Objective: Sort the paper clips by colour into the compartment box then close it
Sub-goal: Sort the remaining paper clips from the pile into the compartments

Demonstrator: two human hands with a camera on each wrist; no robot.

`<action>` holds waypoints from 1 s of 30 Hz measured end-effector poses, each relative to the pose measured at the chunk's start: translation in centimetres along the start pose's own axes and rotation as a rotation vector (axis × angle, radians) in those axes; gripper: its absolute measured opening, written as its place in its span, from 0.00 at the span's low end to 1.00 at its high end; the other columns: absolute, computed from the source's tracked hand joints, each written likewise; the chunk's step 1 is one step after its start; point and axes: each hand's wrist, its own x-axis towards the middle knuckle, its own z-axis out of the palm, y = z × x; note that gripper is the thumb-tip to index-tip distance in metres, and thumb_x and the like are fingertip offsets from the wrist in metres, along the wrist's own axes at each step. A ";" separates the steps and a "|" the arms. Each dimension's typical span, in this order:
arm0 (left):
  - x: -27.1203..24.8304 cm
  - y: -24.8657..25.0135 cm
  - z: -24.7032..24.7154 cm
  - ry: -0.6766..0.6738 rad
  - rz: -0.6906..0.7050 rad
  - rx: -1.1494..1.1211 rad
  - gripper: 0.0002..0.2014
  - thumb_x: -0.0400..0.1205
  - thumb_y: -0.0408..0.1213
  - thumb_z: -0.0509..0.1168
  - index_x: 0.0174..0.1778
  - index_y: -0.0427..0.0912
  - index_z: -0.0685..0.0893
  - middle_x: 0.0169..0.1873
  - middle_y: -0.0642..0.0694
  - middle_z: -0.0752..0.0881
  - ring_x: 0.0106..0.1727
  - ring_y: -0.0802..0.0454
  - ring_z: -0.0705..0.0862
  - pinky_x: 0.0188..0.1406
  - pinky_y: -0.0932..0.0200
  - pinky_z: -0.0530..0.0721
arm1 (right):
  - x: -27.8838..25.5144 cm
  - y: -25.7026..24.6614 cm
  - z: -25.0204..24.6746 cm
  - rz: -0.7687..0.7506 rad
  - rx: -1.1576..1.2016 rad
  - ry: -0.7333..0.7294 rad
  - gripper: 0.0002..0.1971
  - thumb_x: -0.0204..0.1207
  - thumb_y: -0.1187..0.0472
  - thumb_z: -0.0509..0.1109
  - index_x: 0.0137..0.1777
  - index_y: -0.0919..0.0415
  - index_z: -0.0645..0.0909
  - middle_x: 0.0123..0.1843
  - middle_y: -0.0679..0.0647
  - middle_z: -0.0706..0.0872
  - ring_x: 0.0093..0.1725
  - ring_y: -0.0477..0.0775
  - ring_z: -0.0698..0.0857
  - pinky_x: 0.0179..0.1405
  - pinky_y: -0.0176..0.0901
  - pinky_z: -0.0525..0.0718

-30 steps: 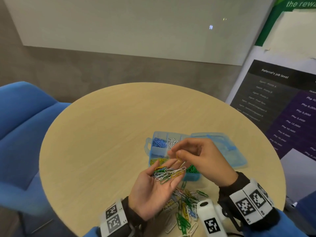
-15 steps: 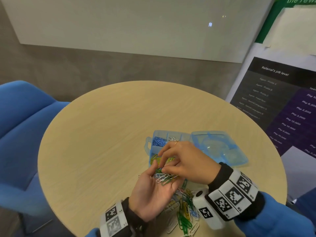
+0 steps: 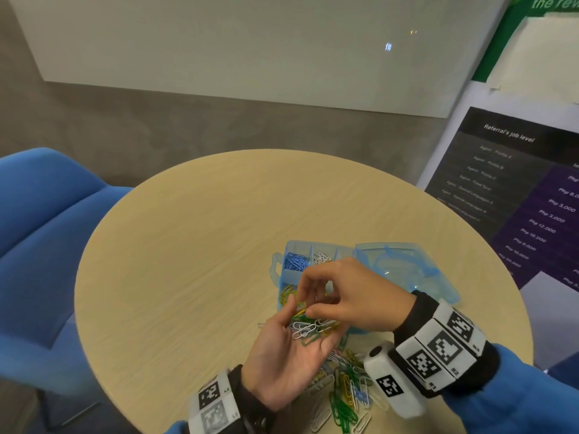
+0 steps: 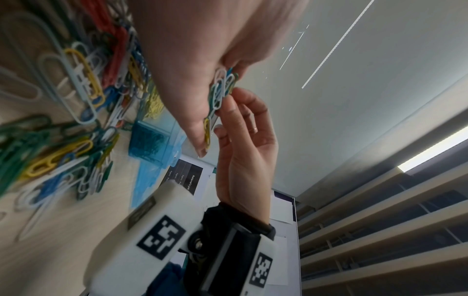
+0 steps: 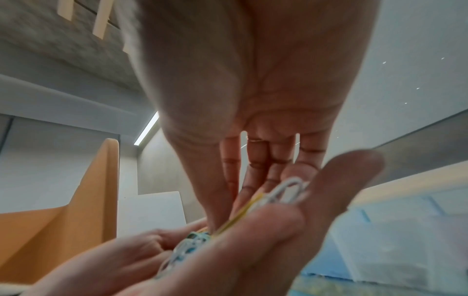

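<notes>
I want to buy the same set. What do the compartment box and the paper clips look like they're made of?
Compartment box: looks like translucent light-blue plastic, since the clips inside show through its walls and the lid has a glossy highlight.
Paper clips: probably wire with a smooth coloured coating; green, yellow, blue and white, evenly opaque. The core itself isn't visible.

Office meeting room, whiteboard (image 3: 250,42), round wooden table (image 3: 203,245), blue chair (image 3: 40,230), job-level poster (image 3: 513,183)

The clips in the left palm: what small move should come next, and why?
Probably the right hand should pinch one clip out of the mixed clips lying on the open left hand and carry it to its colour's compartment in the box, because its fingertips already reach into that bunch and the box stands open.
</notes>
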 end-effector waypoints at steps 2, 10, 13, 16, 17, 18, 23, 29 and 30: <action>0.0 0.0 0.1 -0.005 -0.005 -0.004 0.27 0.88 0.46 0.52 0.61 0.26 0.85 0.63 0.28 0.84 0.61 0.34 0.87 0.65 0.30 0.75 | 0.0 0.1 0.1 0.002 -0.021 -0.019 0.03 0.73 0.63 0.76 0.44 0.54 0.86 0.38 0.43 0.84 0.41 0.45 0.83 0.38 0.28 0.76; 0.0 0.0 0.1 0.047 -0.014 0.037 0.29 0.86 0.47 0.53 0.61 0.21 0.84 0.66 0.25 0.81 0.63 0.33 0.85 0.60 0.28 0.77 | 0.1 0.1 -0.4 0.028 0.003 -0.043 0.07 0.72 0.61 0.76 0.38 0.48 0.84 0.36 0.44 0.82 0.37 0.45 0.80 0.35 0.30 0.74; 0.1 0.1 0.1 0.054 -0.019 0.036 0.30 0.87 0.48 0.52 0.61 0.20 0.83 0.66 0.24 0.81 0.63 0.29 0.84 0.58 0.28 0.78 | 0.0 0.0 -1.0 0.043 0.025 0.018 0.02 0.72 0.62 0.77 0.40 0.56 0.87 0.34 0.43 0.82 0.34 0.38 0.79 0.33 0.26 0.73; 0.1 0.3 -0.2 0.048 -0.039 0.049 0.32 0.87 0.49 0.51 0.66 0.19 0.79 0.69 0.23 0.78 0.66 0.26 0.81 0.62 0.30 0.77 | 0.3 0.3 -1.5 0.052 -0.002 0.185 0.02 0.72 0.62 0.77 0.40 0.55 0.88 0.36 0.42 0.84 0.36 0.41 0.80 0.34 0.26 0.73; 0.2 0.4 -0.2 0.045 -0.037 0.052 0.32 0.87 0.49 0.51 0.68 0.19 0.77 0.69 0.23 0.78 0.68 0.26 0.80 0.63 0.30 0.76 | 0.3 0.5 -1.7 0.053 -0.028 0.237 0.02 0.72 0.61 0.77 0.40 0.54 0.88 0.36 0.41 0.84 0.37 0.42 0.81 0.35 0.27 0.72; 0.1 0.4 -0.2 0.047 -0.027 0.052 0.32 0.87 0.48 0.50 0.69 0.19 0.76 0.70 0.23 0.77 0.69 0.26 0.79 0.64 0.30 0.75 | 0.2 0.6 -1.9 0.050 -0.057 0.266 0.01 0.71 0.60 0.78 0.41 0.53 0.89 0.37 0.40 0.83 0.38 0.43 0.81 0.37 0.27 0.72; 0.1 0.7 -0.4 0.053 0.065 0.040 0.33 0.88 0.49 0.48 0.66 0.18 0.78 0.70 0.22 0.77 0.71 0.30 0.78 0.79 0.41 0.69 | -1.5 0.3 -2.1 0.004 -0.116 0.018 0.02 0.69 0.54 0.80 0.41 0.48 0.89 0.46 0.45 0.83 0.46 0.43 0.81 0.46 0.34 0.77; 0.2 0.8 -0.4 0.065 0.087 0.073 0.32 0.89 0.48 0.48 0.69 0.20 0.76 0.72 0.23 0.75 0.70 0.30 0.79 0.69 0.36 0.74 | -1.7 1.2 -0.6 -0.029 -0.117 0.000 0.02 0.72 0.59 0.78 0.41 0.53 0.88 0.47 0.45 0.82 0.50 0.29 0.81 0.47 0.25 0.76; 0.2 0.8 -0.4 0.068 0.084 0.073 0.32 0.88 0.48 0.48 0.68 0.19 0.77 0.71 0.22 0.75 0.70 0.30 0.80 0.70 0.37 0.74 | -1.7 1.3 -0.6 -0.039 -0.123 -0.011 0.02 0.73 0.58 0.77 0.41 0.54 0.87 0.48 0.46 0.82 0.50 0.31 0.81 0.48 0.26 0.77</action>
